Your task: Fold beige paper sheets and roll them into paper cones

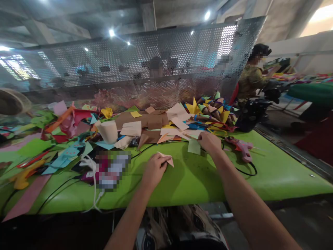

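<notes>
My left hand (155, 167) is closed on a small folded pink paper (168, 159) over the green tabletop (182, 184). To the right, my right hand (210, 141) reaches to the edge of the paper pile, fingers bent together at a thin stick-like item (187, 135); whether it is gripped is too small to tell. A pale green paper square (194, 146) lies just left of that hand. Pale pink sheets (178, 113) and brown sheets (154, 121) are spread beyond both hands.
A pink glue gun (242, 147) with a black cord lies at the right. Further left are a white roll (108, 132), a blurred phone-like object (114, 172), white cables and a yellow glue gun (26, 174). A perforated metal screen (145, 69) stands behind; a person (253, 76) sits beyond it.
</notes>
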The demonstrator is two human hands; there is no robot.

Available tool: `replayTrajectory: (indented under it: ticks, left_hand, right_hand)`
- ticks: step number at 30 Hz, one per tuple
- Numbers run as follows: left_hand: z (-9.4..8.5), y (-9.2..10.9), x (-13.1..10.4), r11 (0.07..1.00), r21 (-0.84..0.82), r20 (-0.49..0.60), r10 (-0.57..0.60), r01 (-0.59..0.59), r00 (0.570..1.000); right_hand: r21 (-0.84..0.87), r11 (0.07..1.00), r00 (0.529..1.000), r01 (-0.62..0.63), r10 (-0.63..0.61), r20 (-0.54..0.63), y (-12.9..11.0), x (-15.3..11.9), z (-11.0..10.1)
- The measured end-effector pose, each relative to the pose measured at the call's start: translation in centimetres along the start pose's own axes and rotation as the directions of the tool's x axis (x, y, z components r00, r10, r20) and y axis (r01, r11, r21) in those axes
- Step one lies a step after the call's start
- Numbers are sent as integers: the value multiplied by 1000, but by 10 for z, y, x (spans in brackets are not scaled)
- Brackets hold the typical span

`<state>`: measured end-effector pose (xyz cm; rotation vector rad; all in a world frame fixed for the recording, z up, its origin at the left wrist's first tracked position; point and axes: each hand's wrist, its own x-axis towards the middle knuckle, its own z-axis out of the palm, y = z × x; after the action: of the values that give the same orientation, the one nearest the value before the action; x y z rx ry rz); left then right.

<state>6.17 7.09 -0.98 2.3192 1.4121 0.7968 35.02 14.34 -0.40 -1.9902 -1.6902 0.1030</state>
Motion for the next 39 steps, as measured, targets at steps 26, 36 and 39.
replayTrajectory:
  ticks: [26, 36, 39]
  left_hand:
    - [-1, 9, -28, 960, 246, -95, 161, -133, 982]
    - [0, 11, -15, 949, 288, 78, 114, -132, 990]
    - [0, 12, -12, 940, 314, 86, 110, -132, 990]
  right_hand:
    - [284, 786, 766, 549, -609, 206, -70, -80, 9]
    - [330, 745, 727, 580, -656, 204, -67, -80, -3]
    - [336, 711, 684, 617, -697, 217, -60, -83, -7]
